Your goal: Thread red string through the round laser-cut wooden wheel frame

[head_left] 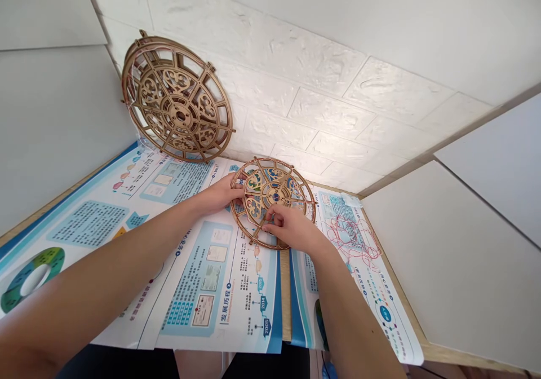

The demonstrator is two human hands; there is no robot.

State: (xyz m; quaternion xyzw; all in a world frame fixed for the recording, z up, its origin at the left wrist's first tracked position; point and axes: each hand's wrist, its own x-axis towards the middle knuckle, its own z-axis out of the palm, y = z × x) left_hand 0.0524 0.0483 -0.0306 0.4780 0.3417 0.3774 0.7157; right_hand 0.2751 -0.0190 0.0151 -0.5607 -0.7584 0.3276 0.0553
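Bright light leaves soft glare on the brick wall (pixel 329 117), with wide-angle stretching toward the edges.

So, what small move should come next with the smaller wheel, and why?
Perhaps ease the right-hand grip a little along the smaller openwork wheel: that grip curls over the lower half, while the left-hand grip holds the left rim, apparently bracing it.
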